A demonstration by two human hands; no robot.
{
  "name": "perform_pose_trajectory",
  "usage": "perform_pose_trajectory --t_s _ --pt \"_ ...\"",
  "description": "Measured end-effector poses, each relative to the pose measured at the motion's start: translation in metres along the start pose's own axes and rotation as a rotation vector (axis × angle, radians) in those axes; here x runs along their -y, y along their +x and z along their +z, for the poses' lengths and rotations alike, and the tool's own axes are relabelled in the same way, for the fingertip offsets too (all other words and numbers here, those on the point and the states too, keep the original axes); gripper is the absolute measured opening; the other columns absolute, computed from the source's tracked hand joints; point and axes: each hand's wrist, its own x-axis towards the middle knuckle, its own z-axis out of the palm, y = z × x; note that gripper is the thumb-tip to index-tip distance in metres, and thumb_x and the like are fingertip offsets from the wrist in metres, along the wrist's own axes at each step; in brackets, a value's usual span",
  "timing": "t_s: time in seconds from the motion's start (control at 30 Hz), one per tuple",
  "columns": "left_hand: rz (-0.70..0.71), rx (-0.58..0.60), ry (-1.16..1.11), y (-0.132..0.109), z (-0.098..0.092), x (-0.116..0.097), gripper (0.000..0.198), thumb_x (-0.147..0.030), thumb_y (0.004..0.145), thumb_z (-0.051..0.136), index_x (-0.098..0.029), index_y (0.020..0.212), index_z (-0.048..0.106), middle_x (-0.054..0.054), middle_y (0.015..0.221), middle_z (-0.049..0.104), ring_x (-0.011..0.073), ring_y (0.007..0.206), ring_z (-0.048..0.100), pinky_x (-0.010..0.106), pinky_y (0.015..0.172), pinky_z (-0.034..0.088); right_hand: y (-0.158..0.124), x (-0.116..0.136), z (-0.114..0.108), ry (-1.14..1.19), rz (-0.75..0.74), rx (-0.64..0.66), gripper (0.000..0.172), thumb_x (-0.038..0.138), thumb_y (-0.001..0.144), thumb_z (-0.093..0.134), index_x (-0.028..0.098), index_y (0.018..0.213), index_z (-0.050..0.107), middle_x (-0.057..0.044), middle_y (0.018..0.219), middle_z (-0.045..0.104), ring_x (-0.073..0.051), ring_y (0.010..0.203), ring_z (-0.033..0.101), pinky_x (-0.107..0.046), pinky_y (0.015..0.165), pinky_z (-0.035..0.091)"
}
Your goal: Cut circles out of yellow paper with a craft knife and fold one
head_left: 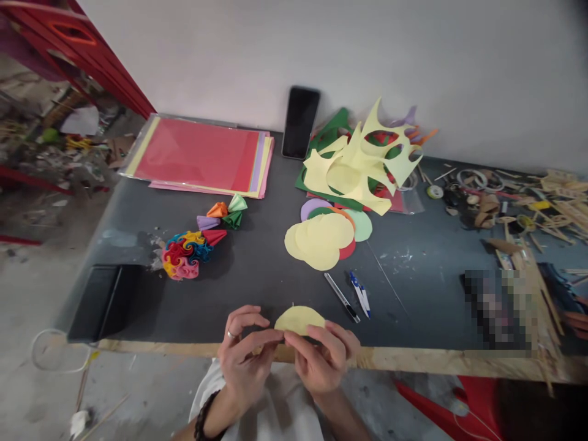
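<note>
A pale yellow paper piece [299, 320] with a rounded top edge is held between both hands at the table's front edge. My left hand [248, 349] pinches its left side, a ring on one finger. On the right side, my right hand [324, 355] grips the same paper with thumb and fingers. The paper's lower part is hidden behind the fingers. Beyond the hands lies a stack of yellow paper circles [321, 239], with purple, green, orange, mint and red ones partly under it. A cutter knife [342, 298] and a blue-white compass [359, 295] lie to the right.
Cut paper scraps [362, 162] and an upright phone [300, 122] stand near the wall. Packed coloured sheets [197, 153], folded paper cones [223, 212] and a swirled paper cluster [186, 254] lie left, near a black case [98, 301]. Sticks and tape [487, 196] clutter the right.
</note>
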Motion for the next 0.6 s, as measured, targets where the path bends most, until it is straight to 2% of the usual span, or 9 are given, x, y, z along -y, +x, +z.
perform_pose_trajectory --t_s 0.1,0.17,0.27,0.33,0.43,0.5,0.6 --pt "-0.005 0.035 -0.013 0.0 -0.001 0.004 0.027 -0.017 0.08 0.082 -0.043 0.085 0.083 0.001 0.087 0.07 0.0266 0.102 0.07 0.048 0.086 0.064 0.008 -0.002 0.002 0.011 -0.018 -0.002 0.033 0.033 0.076 0.091 0.058 0.096 0.08 -0.003 0.077 0.073 -0.023 0.088 0.073 -0.047 0.074 0.058" --pt "-0.022 0.041 -0.029 0.001 -0.003 0.007 0.022 -0.019 0.08 0.083 -0.041 0.081 0.083 0.001 0.087 0.071 0.0258 0.102 0.071 0.046 0.087 0.064 0.015 -0.001 0.004 0.076 0.028 -0.002 0.032 0.03 0.079 0.089 0.055 0.098 0.082 -0.007 0.087 0.073 -0.026 0.099 0.071 -0.047 0.076 0.06" --pt "-0.051 0.051 -0.057 0.003 -0.005 0.013 0.015 -0.023 0.081 0.084 -0.037 0.077 0.083 0.001 0.089 0.073 0.0258 0.105 0.072 0.045 0.089 0.064 0.021 0.002 0.007 0.181 0.078 0.0 0.019 0.035 0.084 0.085 0.05 0.096 0.084 -0.011 0.104 0.07 -0.03 0.111 0.065 -0.05 0.08 0.062" --pt "-0.076 0.07 -0.076 0.004 -0.007 0.014 0.015 -0.024 0.08 0.084 -0.038 0.076 0.084 0.001 0.089 0.074 0.0259 0.105 0.073 0.044 0.088 0.064 0.023 0.002 0.009 0.217 0.089 0.008 0.015 0.034 0.085 0.085 0.048 0.089 0.084 -0.011 0.101 0.069 -0.029 0.109 0.065 -0.049 0.079 0.062" --pt "-0.124 0.087 -0.113 0.004 -0.009 0.013 0.016 -0.024 0.079 0.085 -0.039 0.074 0.084 0.001 0.089 0.076 0.0244 0.101 0.073 0.041 0.084 0.064 0.024 0.002 0.012 0.256 0.11 -0.009 0.02 0.028 0.083 0.087 0.048 0.086 0.084 -0.009 0.092 0.067 -0.027 0.104 0.068 -0.047 0.076 0.061" --pt "-0.172 0.078 -0.146 0.003 -0.01 0.011 0.014 -0.024 0.08 0.085 -0.038 0.077 0.085 0.001 0.09 0.076 0.0211 0.092 0.074 0.034 0.074 0.063 0.026 0.0 0.015 0.344 0.179 -0.008 0.024 0.033 0.082 0.088 0.047 0.1 0.084 -0.012 0.104 0.07 -0.03 0.107 0.07 -0.048 0.076 0.062" --pt "-0.272 0.042 -0.213 0.002 -0.01 0.01 0.008 -0.025 0.082 0.083 -0.033 0.082 0.085 0.002 0.092 0.077 0.017 0.081 0.073 0.026 0.063 0.059 0.028 -0.003 0.018 0.624 0.411 0.096 0.06 0.048 0.083 0.084 0.044 0.14 0.067 -0.018 0.132 0.07 -0.033 0.111 0.074 -0.045 0.073 0.063"
